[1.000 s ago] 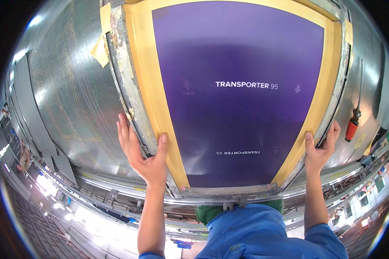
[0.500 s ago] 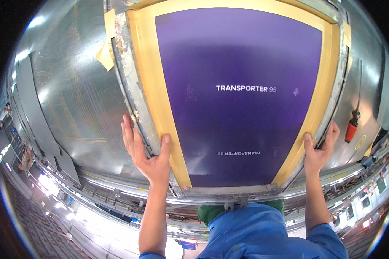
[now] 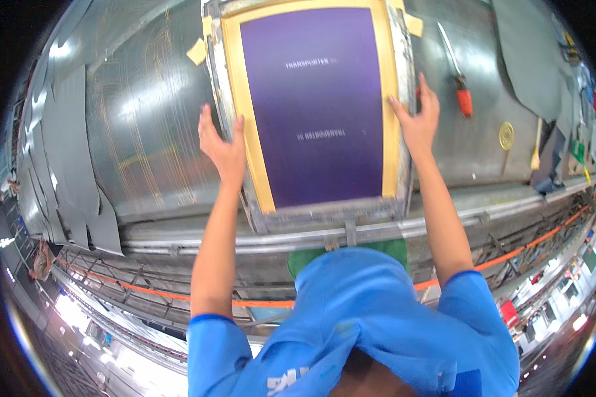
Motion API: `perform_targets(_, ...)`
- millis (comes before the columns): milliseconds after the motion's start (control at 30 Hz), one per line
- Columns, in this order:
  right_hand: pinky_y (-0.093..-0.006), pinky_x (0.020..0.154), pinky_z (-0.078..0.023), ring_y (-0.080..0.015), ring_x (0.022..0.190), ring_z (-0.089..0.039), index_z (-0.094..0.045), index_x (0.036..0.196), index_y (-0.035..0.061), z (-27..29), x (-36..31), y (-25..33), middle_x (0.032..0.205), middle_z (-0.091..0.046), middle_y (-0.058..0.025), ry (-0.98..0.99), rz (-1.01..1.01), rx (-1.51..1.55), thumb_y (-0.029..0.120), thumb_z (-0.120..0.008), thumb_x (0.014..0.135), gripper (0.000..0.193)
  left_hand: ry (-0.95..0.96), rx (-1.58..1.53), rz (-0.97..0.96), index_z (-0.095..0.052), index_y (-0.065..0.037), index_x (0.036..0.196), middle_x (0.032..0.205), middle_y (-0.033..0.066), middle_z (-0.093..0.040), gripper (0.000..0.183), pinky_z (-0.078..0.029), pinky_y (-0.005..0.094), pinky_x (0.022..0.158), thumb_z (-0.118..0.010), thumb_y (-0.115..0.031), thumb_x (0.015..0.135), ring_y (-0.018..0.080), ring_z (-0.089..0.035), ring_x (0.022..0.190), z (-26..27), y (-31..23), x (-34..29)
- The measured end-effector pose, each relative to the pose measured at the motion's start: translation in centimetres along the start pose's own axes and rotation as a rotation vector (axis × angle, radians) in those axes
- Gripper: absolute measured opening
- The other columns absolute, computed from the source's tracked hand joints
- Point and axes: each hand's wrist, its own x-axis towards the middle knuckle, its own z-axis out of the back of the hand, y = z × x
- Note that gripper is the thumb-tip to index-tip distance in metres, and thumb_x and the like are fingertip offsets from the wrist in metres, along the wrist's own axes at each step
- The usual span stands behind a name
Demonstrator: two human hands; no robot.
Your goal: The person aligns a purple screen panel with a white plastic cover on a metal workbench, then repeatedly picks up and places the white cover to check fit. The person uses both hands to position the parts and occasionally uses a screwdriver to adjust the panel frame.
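A rectangular screen-printing frame [image 3: 324, 212] lies in front of me, its worn grey sides lined with yellow tape. Its purple screen [image 3: 318, 162] carries white lettering, with a fainter upside-down copy below. My left hand [image 3: 226, 155] grips the left side, thumb over the taped border and fingers outside the edge. On the opposite side, my right hand [image 3: 417, 131] does likewise, thumb on the tape and fingers spread along the outer edge. The undersides of the frame and the contact of the fingers below it are hidden.
The frame rests on a scratched shiny metal table [image 3: 159, 126]. Grey sheets [image 3: 63, 132] hang over it at the left; another grey sheet [image 3: 530, 53] lies at the right. A long-shafted tool with a red handle [image 3: 464, 102] lies right of the frame. A metal rail [image 3: 278, 239] runs along the near edge.
The frame appears smaller and higher in the view, and my arms reach out farther. My head view has shifted, so more of the right side shows. Both hands stay at the frame's sides.
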Motion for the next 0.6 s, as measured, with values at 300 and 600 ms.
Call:
perform_targets(300,-0.038,0.082,-0.05,-0.0282,0.092,-0.064,-0.065,0.106,0.0008,6.9,-18.1,3.8,0.105,-0.066,-0.0176,0.207,-0.209,0.174,0.02,-0.07,0.089,0.026,-0.107,-0.067,0.088,-0.05,0.001,0.134,0.14,0.0213,-0.049,0.066,-0.033,0.0495,0.109,-0.076,-0.035,0.085,0.038,-0.044,0.132,4.5,-0.6,-6.6)
perform_targets(600,-0.0366,0.064,-0.052,-0.0266,0.069,-0.066,-0.068,0.1,0.0009,6.1,-27.8,8.7,0.075,-0.067,-0.0125,0.432,-0.235,0.038,0.03,-0.079,0.081,0.036,0.22,0.135,0.103,-0.039,-0.007,0.148,0.161,0.0171,-0.022,0.086,-0.005,0.0661,0.115,-0.071,-0.052,0.082,0.038,-0.015,0.15,6.7,1.3,-17.1)
